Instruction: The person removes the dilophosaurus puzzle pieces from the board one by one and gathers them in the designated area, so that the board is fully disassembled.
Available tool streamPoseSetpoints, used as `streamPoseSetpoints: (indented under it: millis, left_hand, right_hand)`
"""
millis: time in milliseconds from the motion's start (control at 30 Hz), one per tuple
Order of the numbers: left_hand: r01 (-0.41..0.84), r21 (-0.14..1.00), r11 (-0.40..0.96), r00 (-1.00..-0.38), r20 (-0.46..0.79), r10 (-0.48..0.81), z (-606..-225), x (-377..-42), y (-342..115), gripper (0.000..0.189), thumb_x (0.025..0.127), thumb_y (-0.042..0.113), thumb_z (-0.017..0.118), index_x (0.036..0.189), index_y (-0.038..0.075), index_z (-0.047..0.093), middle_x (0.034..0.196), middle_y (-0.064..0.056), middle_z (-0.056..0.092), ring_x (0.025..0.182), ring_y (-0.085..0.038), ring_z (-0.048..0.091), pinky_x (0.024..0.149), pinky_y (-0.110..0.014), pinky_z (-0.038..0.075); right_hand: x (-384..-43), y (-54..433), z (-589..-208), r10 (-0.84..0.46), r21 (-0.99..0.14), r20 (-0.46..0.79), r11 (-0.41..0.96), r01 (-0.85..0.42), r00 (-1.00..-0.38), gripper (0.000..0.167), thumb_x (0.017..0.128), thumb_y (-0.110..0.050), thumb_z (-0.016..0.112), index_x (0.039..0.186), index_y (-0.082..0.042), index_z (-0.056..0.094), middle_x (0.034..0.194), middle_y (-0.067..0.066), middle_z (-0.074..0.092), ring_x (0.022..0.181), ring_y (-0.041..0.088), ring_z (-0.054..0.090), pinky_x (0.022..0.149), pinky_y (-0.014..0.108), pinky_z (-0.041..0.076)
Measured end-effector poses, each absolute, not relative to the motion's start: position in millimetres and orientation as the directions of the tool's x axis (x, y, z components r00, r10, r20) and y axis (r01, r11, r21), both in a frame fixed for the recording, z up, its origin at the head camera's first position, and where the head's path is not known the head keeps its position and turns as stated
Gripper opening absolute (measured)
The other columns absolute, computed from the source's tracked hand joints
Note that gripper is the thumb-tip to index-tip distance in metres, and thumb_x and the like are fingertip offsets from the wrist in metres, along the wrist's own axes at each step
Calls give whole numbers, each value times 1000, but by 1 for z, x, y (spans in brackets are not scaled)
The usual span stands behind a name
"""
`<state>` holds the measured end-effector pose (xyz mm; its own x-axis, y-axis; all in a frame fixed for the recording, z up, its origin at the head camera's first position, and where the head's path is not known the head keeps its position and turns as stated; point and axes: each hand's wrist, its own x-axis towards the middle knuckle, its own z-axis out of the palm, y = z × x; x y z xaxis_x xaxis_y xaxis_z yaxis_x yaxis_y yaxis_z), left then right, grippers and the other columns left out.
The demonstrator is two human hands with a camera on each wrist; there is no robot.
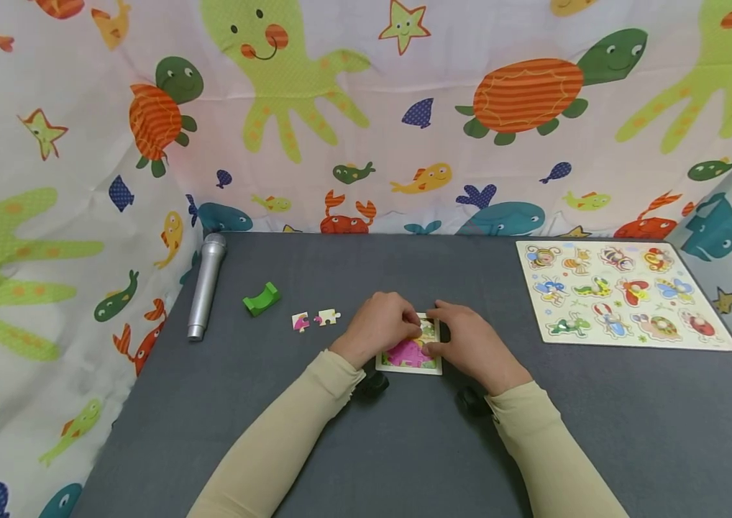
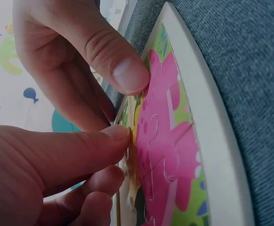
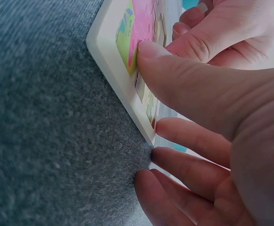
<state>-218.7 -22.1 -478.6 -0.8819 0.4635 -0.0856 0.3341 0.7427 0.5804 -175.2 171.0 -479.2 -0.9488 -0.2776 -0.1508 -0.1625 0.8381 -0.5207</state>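
In the head view, a small jigsaw puzzle with a pink picture lies in a pale tray frame between the hands. Over its upper left part, my left hand pinches a puzzle piece, mostly hidden by the fingers; a thin tan edge shows beside the thumb in the left wrist view. My right hand holds the puzzle's right side, thumb on the picture and fingers at the frame's corner. Two loose puzzle pieces, one pink and white, one mostly cream, lie left of the hands.
A green curved block and a silver microphone lie on the dark grey table at the left. A large board with insect pictures lies at the back right. A sea-animal curtain hangs around the table's edges.
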Motion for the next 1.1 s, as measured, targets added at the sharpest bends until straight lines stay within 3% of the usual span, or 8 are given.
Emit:
streamPoseSetpoints:
  millis: [367, 1100]
  left_hand:
    - [335, 574, 747, -881, -90, 465, -480, -217, -21, 10, 98, 23, 79, 94, 18, 86, 83, 7, 78, 64, -6, 63, 58, -25, 50]
    - [338, 555, 760, -885, -88, 458, -478, -218, -19, 10, 98, 24, 80, 91, 18, 84, 78, 9, 73, 65, -7, 62, 58, -24, 50]
  right_hand:
    - [-176, 170, -480, -280, -519, -147, 838, -167, -949, 62, 95, -26, 84, 149, -4, 64, 167, 22, 48, 154, 47, 45, 123, 63, 40]
    - [-177, 171, -480, -262, -512, -152, 845, -151, -953, 66, 94, -28, 84, 151, -3, 61, 166, 23, 49, 153, 47, 46, 123, 63, 40]
